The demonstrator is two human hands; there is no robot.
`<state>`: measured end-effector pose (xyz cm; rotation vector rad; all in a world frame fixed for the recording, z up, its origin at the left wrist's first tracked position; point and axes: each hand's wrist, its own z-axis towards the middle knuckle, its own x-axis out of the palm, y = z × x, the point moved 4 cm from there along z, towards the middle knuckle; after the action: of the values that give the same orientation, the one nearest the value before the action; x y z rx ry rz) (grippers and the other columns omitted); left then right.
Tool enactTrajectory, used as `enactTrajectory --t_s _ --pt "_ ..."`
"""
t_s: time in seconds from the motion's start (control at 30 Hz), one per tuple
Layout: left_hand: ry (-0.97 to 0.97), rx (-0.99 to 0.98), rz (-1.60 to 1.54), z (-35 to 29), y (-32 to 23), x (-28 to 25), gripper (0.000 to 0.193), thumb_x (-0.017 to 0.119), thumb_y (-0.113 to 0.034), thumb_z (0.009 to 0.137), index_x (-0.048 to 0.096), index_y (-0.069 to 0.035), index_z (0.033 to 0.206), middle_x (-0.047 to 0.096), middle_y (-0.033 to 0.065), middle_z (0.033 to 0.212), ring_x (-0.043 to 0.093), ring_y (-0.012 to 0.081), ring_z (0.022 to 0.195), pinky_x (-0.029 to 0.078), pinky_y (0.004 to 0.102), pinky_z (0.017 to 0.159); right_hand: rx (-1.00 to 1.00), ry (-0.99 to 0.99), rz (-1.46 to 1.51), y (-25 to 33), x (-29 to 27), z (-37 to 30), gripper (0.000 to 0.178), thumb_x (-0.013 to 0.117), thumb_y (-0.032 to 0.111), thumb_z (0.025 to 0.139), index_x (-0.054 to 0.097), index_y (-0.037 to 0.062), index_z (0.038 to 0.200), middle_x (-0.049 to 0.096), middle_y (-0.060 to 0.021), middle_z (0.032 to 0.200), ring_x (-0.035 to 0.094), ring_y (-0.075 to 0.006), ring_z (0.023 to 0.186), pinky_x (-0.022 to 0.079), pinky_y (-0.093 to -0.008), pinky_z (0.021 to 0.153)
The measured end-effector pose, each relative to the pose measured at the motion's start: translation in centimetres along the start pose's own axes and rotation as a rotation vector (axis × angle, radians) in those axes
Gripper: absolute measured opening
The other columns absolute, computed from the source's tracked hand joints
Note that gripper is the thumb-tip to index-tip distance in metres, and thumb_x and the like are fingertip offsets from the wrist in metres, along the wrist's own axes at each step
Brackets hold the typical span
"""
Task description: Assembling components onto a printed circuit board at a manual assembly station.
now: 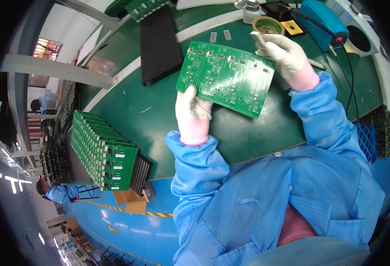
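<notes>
My left hand (192, 108), in a white glove with a pink cuff, grips a green circuit board (226, 77) by its lower left edge, thumb on top. The board is tilted above the table, its face with small parts and rows of solder points turned up. Beyond its upper right corner, my right hand (286, 54), gloved alike, pinches a small grey-white piece with a ridged edge (258, 41); its exact kind cannot be made out. On the table behind the board lie two small grey rectangular pieces (213, 37).
An empty black slotted rack (159, 48) lies at the back left. Many green boards (104, 150) stand in another rack at the left. Back right are a round tub (268, 25), a pump bottle (251, 13), a yellow sponge (291, 27) and a blue soldering station (322, 24) with cables.
</notes>
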<state>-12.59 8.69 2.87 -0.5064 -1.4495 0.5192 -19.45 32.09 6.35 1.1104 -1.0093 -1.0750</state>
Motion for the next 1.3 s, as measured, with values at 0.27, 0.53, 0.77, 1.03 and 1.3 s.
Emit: enactTrajectory --t_s 0.27,0.53,0.77,1.03,1.3 --pt "-0.097 0.053 -0.172 0.1 0.5 -0.4 0.034 0.045 -0.004 0.094 0.045 0.001 0.127 0.056 0.0141 0.124 0.058 0.0281 0.109 0.046 0.0396 0.098 -0.068 -0.102 0.364 0.2 0.1 -0.1 0.03 0.065 0.011 0.086 0.061 -0.0043 0.111 0.065 -0.0143 0.101 0.062 -0.0186 0.086 0.05 -0.0287 0.082" --pt "0.137 0.028 0.256 -3.1 1.4 3.7 0.036 0.05 -0.006 0.093 0.046 0.0 0.128 0.056 0.0118 0.124 0.057 0.0247 0.108 0.046 0.036 0.097 -0.137 -0.033 0.171 1.2 -1.3 0.5 0.025 0.065 0.008 0.084 0.063 -0.0033 0.106 0.066 -0.0119 0.095 0.062 -0.0174 0.081 0.05 -0.026 0.077" --pt "0.13 -0.362 0.695 -3.4 1.9 1.7 0.038 0.055 -0.009 0.09 0.048 0.001 0.126 0.058 0.0132 0.121 0.059 0.0224 0.102 0.048 0.0316 0.091 -0.136 0.594 0.017 1.4 1.6 -0.1 0.02 0.068 0.008 0.081 0.067 -0.0027 0.098 0.067 -0.0086 0.091 0.06 -0.0146 0.077 0.049 -0.0236 0.073" --pt "0.201 -0.594 0.336 -2.0 3.3 3.9 0.039 0.054 -0.012 0.089 0.048 0.005 0.123 0.061 0.0168 0.113 0.061 0.0206 0.093 0.05 0.0287 0.083 -0.143 0.333 -0.241 1.9 1.3 -0.4 0.017 0.07 0.006 0.077 0.069 0.001 0.093 0.066 -0.0065 0.09 0.059 -0.0161 0.074 0.048 -0.0259 0.069" --pt "0.039 -0.443 0.229 -2.2 2.8 4.3 0.034 0.048 -0.008 0.089 0.049 0.006 0.12 0.062 0.0184 0.108 0.063 0.021 0.088 0.051 0.0291 0.079 -0.631 0.162 -0.789 0.7 2.8 -0.7 0.019 0.07 0.003 0.073 0.07 0.0062 0.092 0.066 -0.0045 0.089 0.059 -0.0184 0.072 0.047 -0.0277 0.065"
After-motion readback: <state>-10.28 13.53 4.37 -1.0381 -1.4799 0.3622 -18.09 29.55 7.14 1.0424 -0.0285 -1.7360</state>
